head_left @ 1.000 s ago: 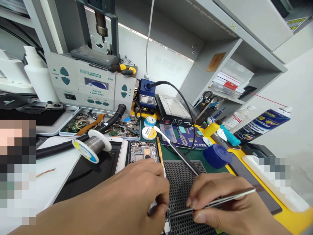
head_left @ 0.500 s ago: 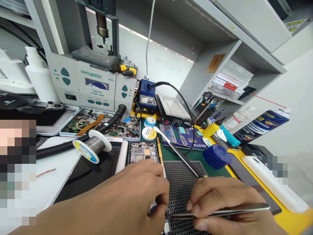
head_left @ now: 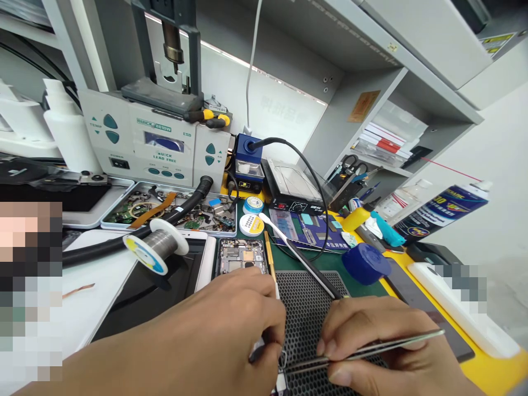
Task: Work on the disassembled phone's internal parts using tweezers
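My right hand [head_left: 383,346] is closed on metal tweezers [head_left: 371,349] that point left over a black perforated mat [head_left: 305,308]. My left hand [head_left: 214,335] is curled at the mat's left edge, fingertips pinched on a small part I cannot make out, right at the tweezer tips. Just beyond my left hand lies an opened phone [head_left: 241,257] with its board exposed. A brush with a yellow handle [head_left: 270,258] and a white-tipped tool [head_left: 289,242] lie beside it.
A hot-air rework station [head_left: 152,140] stands at the back with its black hose [head_left: 124,236]. A solder spool [head_left: 154,245] rests on a white tablet [head_left: 124,286]. A parts tray [head_left: 173,212], flux tins [head_left: 251,224], a blue cap [head_left: 365,263] and a spray can [head_left: 443,209] crowd the bench.
The rear end of the tweezers dipped and then rose a little in my right hand. My left hand has stayed in place.
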A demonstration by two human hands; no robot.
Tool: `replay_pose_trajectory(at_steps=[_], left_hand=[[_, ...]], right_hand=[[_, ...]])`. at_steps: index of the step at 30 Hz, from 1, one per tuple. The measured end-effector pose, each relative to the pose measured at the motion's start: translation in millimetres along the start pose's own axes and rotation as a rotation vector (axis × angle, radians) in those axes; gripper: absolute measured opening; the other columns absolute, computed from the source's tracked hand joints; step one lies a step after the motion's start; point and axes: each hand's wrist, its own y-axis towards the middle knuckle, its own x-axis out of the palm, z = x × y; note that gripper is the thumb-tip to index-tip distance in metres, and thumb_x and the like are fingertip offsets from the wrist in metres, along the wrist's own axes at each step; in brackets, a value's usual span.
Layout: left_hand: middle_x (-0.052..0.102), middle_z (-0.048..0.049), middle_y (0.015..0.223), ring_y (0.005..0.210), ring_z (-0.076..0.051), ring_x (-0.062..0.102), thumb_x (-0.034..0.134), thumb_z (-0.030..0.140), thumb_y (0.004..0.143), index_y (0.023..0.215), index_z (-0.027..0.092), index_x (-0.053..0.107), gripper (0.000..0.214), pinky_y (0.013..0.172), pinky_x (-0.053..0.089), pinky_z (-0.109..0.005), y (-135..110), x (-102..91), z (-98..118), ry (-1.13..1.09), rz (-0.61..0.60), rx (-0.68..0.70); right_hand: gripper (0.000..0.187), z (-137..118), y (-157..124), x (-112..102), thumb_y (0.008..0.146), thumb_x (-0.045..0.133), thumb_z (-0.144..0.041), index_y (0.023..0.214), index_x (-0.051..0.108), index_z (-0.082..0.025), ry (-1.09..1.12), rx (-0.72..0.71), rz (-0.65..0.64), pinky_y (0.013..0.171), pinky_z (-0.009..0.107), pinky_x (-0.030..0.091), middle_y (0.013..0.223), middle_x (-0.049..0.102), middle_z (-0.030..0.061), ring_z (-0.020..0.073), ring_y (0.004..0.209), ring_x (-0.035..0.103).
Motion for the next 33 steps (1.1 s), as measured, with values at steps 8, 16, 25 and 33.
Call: replay_pose_trajectory(at_steps=[8,16,25,33], left_hand=[[0.069,-0.0013,0.089,0.098,-0.023,0.065,0.071,0.020,0.085,0.086,0.025,0.073,0.005,0.086,0.052,-0.030,2.8,0.9,1.5,-0.086,0.023,-0.001],[0.069,-0.0011,0.087,0.098,-0.023,0.065,0.071,0.021,0.085,0.086,0.025,0.074,0.006,0.083,0.052,-0.029,2.5,-1.2,1.6,-0.078,0.033,0.003],[0.065,0.0003,0.096,0.099,-0.020,0.064,0.060,0.009,0.086,0.078,0.023,0.070,0.019,0.081,0.050,-0.030,-5.4,2.1,-0.9,-0.009,-0.011,-0.016],[0.066,0.0011,0.097,0.099,-0.020,0.064,0.060,0.010,0.087,0.078,0.024,0.070,0.019,0.081,0.050,-0.030,-2.5,3.8,2.0,0.009,0.030,-0.009]], right_hand=[[0.015,-3.4,1.9,3.9,0.083,0.091,-0.009,0.089,0.089,-0.023,-0.026,-0.001,0.032,0.066,0.019,0.063,0.080,0.085,0.0043,0.0168,0.070,0.080],[0.019,-1.2,-1.6,3.7,0.083,0.091,-0.008,0.092,0.088,-0.024,-0.014,-0.001,0.018,0.067,0.020,0.064,0.081,0.085,0.0033,0.0168,0.071,0.080],[0.020,-1.0,0.6,2.6,0.083,0.092,-0.008,0.094,0.089,-0.024,-0.026,-0.021,0.003,0.069,0.020,0.065,0.083,0.086,0.0040,0.0178,0.073,0.082],[0.023,-2.1,-1.0,3.8,0.082,0.089,-0.005,0.092,0.088,-0.025,-0.021,-0.005,0.024,0.068,0.018,0.064,0.082,0.085,0.0017,0.0158,0.072,0.080]])
